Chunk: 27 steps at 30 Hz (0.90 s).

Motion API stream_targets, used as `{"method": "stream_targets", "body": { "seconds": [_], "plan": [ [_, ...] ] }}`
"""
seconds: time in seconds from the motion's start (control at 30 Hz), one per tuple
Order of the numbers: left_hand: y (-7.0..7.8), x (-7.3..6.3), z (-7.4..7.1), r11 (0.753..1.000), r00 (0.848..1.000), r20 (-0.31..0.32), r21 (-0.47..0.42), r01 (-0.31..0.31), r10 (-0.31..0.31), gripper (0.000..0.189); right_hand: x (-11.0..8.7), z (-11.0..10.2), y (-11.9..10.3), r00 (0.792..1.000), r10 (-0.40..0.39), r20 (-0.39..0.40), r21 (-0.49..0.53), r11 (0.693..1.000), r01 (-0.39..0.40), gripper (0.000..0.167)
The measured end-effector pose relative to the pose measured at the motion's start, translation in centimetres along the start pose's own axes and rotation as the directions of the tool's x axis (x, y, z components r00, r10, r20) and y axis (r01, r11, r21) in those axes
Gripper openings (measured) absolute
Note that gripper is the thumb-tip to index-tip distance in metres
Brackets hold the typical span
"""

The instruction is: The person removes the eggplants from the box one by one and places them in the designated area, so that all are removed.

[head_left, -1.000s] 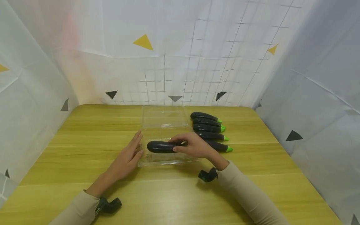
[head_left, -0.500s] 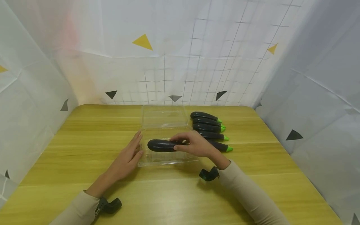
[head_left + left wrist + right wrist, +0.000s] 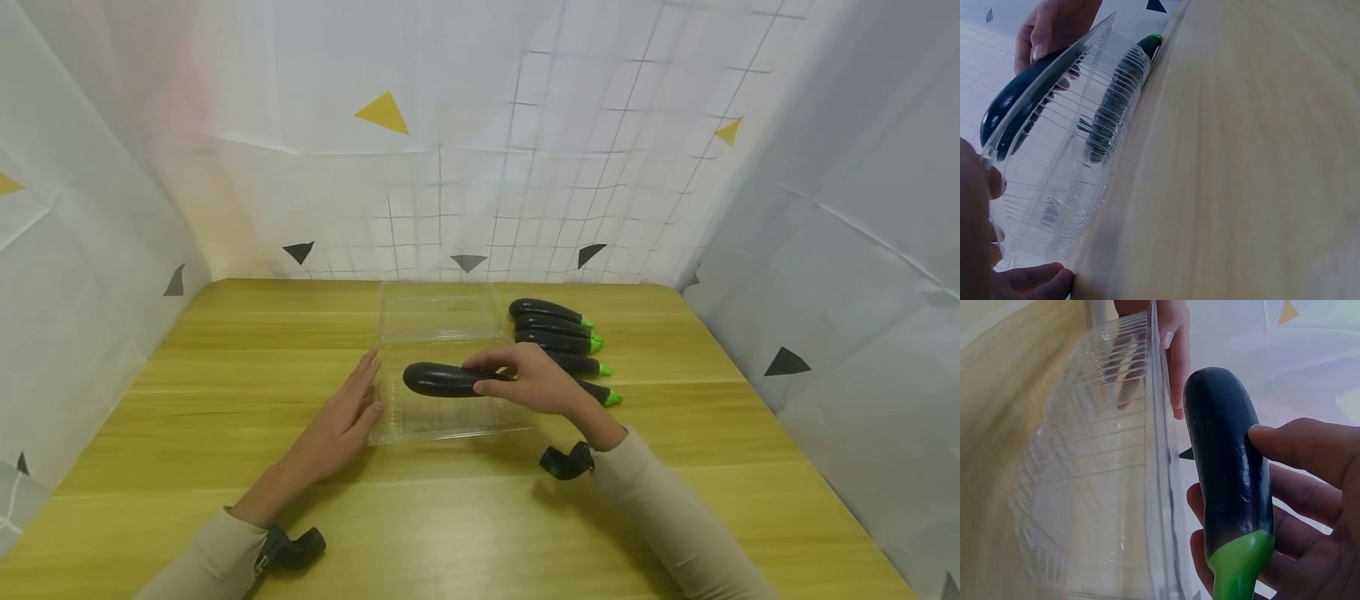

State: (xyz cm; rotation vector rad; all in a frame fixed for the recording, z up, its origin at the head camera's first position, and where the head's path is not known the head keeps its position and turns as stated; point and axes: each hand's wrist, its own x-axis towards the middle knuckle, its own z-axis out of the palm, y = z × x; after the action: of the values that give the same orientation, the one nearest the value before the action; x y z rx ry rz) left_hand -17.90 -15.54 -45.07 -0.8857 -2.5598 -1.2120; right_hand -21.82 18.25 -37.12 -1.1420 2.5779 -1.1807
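My right hand grips a dark purple eggplant near its stem end, thumb on one side and fingers on the other. The right wrist view shows its bright green stem end below the fingers. The eggplant is held above the bottom half of a clear plastic clamshell container, level with or over its rim. The container's lid lies folded back, away from me. My left hand rests with extended fingers against the container's left side.
Right of the container, several more eggplants lie in a row on the wooden table, green stems pointing right. White sheets with triangles and grid lines stand behind and at both sides.
My right hand has lifted the eggplant a little and shifted it slightly to the right over the container. My left hand and the container have stayed in place.
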Motion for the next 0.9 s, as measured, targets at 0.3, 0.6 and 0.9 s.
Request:
{"method": "stream_targets", "body": {
  "seconds": [0.3, 0.6, 0.9],
  "plan": [
    [0.3, 0.0, 0.0, 1.000, 1.000, -0.006, -0.027, -0.004, 0.004, 0.064, -0.5, -0.5, -0.2, 1.000, -0.006, -0.012, 0.005, 1.000, 0.006, 0.032],
    [0.3, -0.2, -0.1, 0.999, 1.000, -0.014, -0.049, -0.002, 0.002, 0.065, -1.2, -1.2, 0.2, 1.000, -0.004, -0.029, -0.013, 1.000, 0.003, 0.032],
    [0.2, -0.1, -0.2, 0.999, 1.000, 0.000, -0.036, -0.003, 0.003, 0.066, -2.1, -1.8, 0.5, 0.998, -0.001, -0.061, -0.036, 0.999, -0.001, 0.031]
  ]
}}
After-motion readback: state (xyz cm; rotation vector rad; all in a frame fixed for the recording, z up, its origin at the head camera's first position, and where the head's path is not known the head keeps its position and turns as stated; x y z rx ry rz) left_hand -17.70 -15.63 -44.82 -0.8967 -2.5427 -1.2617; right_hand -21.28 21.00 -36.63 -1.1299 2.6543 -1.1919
